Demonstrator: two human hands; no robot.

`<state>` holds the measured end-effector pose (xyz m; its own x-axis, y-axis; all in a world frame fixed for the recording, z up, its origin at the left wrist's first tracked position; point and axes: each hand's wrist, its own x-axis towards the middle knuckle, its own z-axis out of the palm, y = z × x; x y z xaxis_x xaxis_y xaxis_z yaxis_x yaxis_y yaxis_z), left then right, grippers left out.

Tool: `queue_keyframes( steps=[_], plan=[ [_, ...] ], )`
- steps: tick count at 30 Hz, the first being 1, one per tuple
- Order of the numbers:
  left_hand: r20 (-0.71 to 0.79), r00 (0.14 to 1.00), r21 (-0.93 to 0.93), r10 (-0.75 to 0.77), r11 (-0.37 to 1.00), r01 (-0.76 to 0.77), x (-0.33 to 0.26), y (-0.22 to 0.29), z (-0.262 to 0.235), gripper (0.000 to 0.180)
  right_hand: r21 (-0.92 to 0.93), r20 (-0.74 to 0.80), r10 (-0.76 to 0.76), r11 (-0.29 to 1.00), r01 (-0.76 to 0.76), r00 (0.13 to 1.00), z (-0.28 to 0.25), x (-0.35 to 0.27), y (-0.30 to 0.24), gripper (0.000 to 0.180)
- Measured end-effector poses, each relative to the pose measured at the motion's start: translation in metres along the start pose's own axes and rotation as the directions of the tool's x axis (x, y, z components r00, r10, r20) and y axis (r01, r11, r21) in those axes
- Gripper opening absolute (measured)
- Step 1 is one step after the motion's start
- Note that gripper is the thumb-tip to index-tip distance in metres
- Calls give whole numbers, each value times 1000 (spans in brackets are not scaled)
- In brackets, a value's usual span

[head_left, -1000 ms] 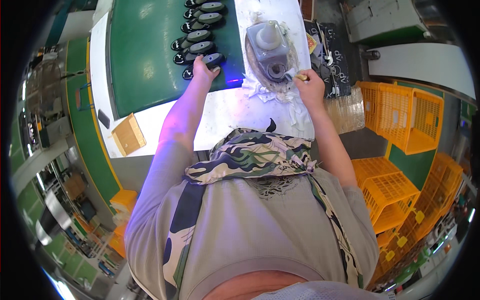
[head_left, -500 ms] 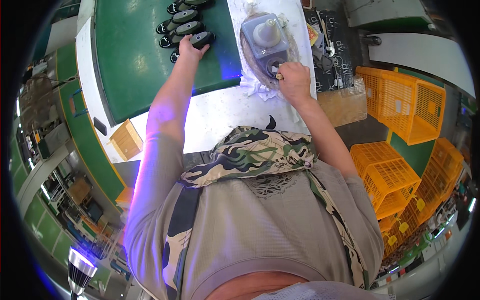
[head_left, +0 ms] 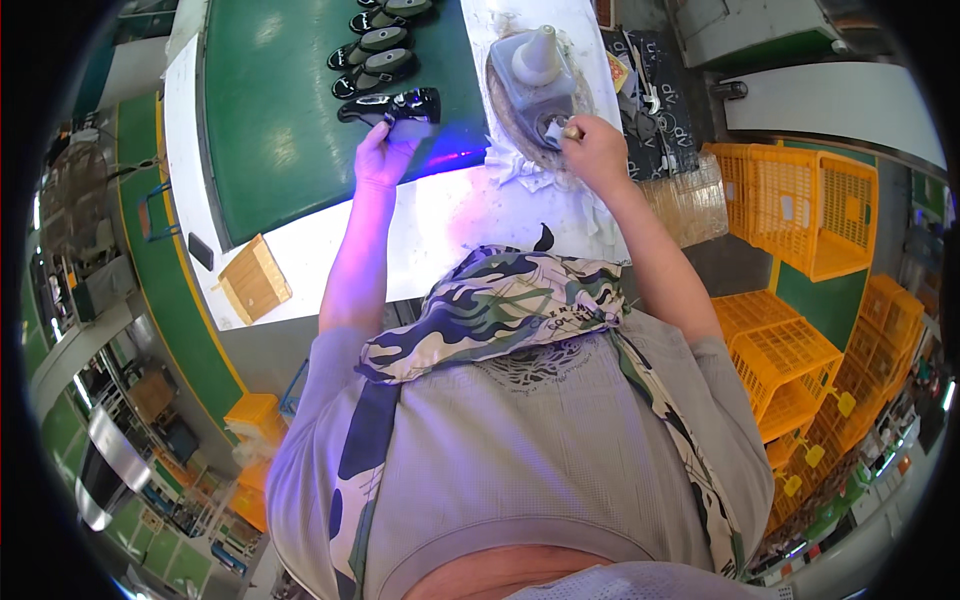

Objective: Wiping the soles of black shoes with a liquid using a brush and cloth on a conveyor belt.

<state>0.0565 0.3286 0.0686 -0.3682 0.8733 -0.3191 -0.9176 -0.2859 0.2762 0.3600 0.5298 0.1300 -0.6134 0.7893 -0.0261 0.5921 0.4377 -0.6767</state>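
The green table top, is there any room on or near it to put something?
Yes. The biggest free patch is the left side of the green table top, left of the dark shoes. A smaller one is the white strip between the left forearm and the crumpled white cloth. It's crowded to the right, around the bottle and right hand.

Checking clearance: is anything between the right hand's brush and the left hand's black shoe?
Only the rim of the container, at the brush; crumpled white cloth lies nearer the body, off the direct line.
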Motion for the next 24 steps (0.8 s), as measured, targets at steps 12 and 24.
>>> queue_keyframes(
  steps=[12,24],
  plan=[
    [642,590,764,489,-340,-549,-123,-12,128,56,665,247,155,691,-284,956,-16,6,-38,19],
    [906,416,307,78,-798,-519,-214,18,180,58,956,267,-409,225,-186,873,9,6,-220,25]
  ],
)
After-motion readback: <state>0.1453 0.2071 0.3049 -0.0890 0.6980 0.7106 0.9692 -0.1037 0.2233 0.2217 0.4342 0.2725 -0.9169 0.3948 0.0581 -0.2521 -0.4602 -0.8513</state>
